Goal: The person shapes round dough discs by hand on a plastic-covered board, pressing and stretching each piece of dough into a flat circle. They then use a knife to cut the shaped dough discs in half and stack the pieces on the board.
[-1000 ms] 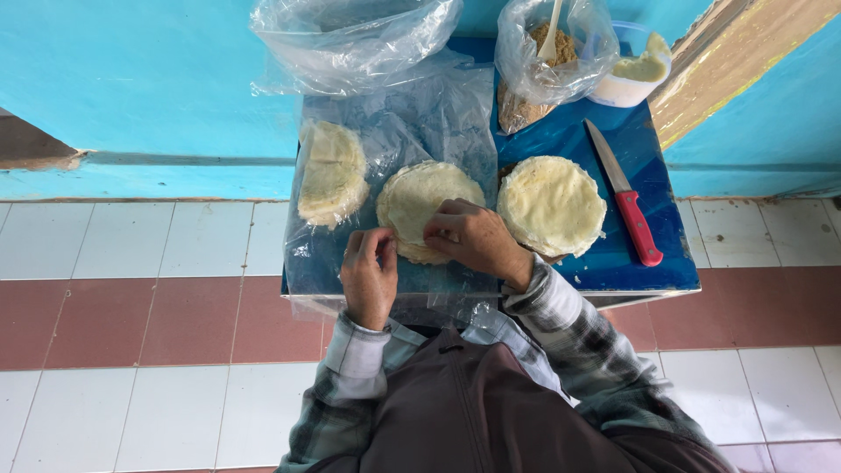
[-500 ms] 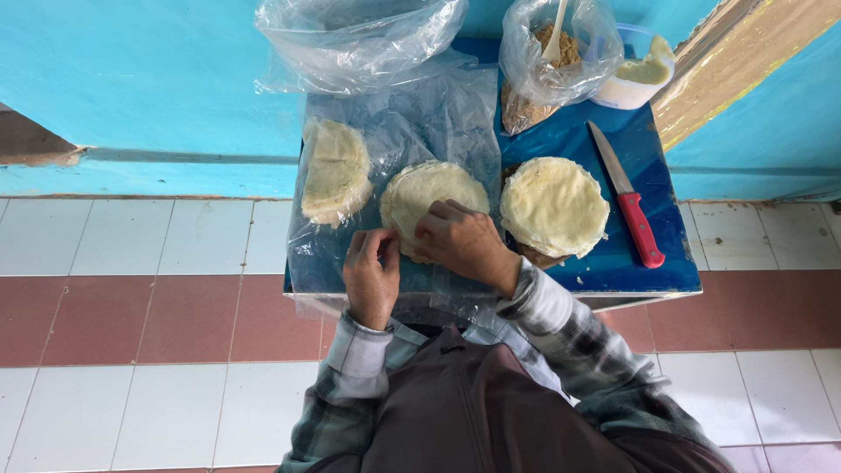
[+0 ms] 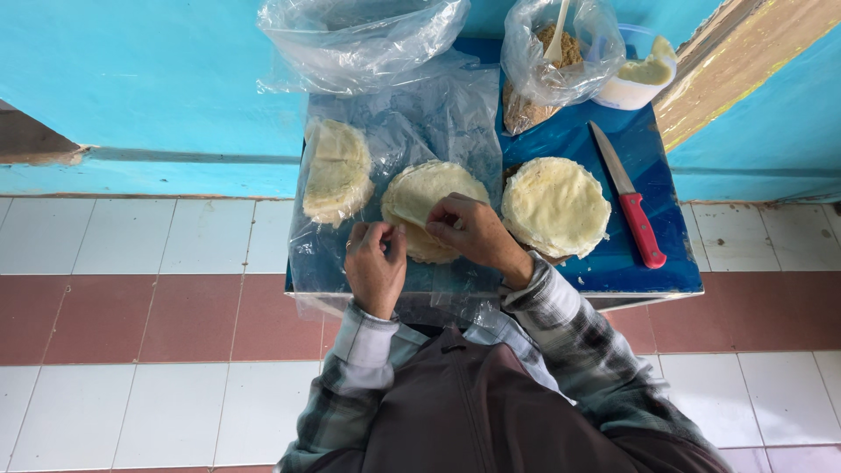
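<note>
Both hands work at the near edge of the middle dough round [image 3: 434,197], a pale flat disc lying on a clear plastic sheet [image 3: 438,105] spread over the small blue table [image 3: 674,263]. The left hand [image 3: 375,267] has its fingers curled in close, pinching at the dough's lower left rim. The right hand [image 3: 473,232] rests on the round itself, its fingers bent and narrow, gripping the edge nearest the person. Judging by how things lie, the folded piece [image 3: 337,171] to the left on the same sheet looks already shaped, doubled over on itself, while the stack of flat rounds [image 3: 554,206] to the right sits untouched, so only a small part of the work looks done. Beside that stack lies a red-handled knife [image 3: 631,206]. At the far side stand a plastic bag of brown crumbly filling [image 3: 547,66] with a spoon in it, a white tub of pale paste [image 3: 639,79], and a big empty clear bag [image 3: 359,39].
</note>
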### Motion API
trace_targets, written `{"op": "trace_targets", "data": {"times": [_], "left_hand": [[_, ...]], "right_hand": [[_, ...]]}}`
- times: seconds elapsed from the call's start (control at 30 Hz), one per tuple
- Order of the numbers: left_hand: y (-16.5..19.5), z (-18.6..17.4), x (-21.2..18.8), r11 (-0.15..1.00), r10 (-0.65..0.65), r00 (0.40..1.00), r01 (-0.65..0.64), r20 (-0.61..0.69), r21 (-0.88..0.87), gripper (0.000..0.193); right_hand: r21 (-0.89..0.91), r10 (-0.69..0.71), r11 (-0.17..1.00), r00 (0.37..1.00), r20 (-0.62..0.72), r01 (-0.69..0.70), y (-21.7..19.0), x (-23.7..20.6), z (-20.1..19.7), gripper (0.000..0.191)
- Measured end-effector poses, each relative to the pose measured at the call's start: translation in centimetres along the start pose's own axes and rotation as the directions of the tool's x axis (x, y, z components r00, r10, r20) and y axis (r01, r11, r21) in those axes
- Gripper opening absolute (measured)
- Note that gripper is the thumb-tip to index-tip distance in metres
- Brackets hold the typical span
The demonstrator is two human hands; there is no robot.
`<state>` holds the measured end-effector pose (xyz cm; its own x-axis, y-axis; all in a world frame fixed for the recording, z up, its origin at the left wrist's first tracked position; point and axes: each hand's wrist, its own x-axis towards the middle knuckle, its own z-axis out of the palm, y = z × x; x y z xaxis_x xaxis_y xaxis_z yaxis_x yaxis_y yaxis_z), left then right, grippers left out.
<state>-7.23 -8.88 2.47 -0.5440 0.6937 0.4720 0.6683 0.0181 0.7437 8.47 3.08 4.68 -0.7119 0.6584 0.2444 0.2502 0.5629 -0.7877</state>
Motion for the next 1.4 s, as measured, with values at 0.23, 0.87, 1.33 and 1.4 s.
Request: {"op": "trace_targets", "data": {"times": [0.23, 0.87, 1.33, 1.4], "left_hand": [[-0.7, 1.2, 0.6, 0.995, -0.092, 0.996, 0.092, 0.006, -0.040, 0.017], [-1.6, 1.5, 0.3, 0.985, -0.124, 0.991, 0.130, 0.059, -0.112, 0.014], [0.6, 1.6, -0.3, 0.963, 0.180, 0.981, -0.192, 0.076, 0.192, 0.016], [0.6, 1.8, -0.3, 0.979, 0.149, 0.988, -0.153, 0.037, 0.132, 0.010]], "right_hand": [[-0.163, -0.058, 0.985, 0.997, 0.042, 0.064, -0.9, -0.5, 0.1, 0.011], [-0.097, 0.034, 0.994, 0.993, -0.114, -0.046, 0.7, 1.4, 0.4, 0.016], [0.183, 0.110, 0.977, 0.994, 0.009, -0.109, 2.0, 1.8, -0.3, 0.016], [0.276, 0.220, 0.933, 0.973, 0.069, -0.231, 2.2, 1.8, -0.3, 0.014]]}}
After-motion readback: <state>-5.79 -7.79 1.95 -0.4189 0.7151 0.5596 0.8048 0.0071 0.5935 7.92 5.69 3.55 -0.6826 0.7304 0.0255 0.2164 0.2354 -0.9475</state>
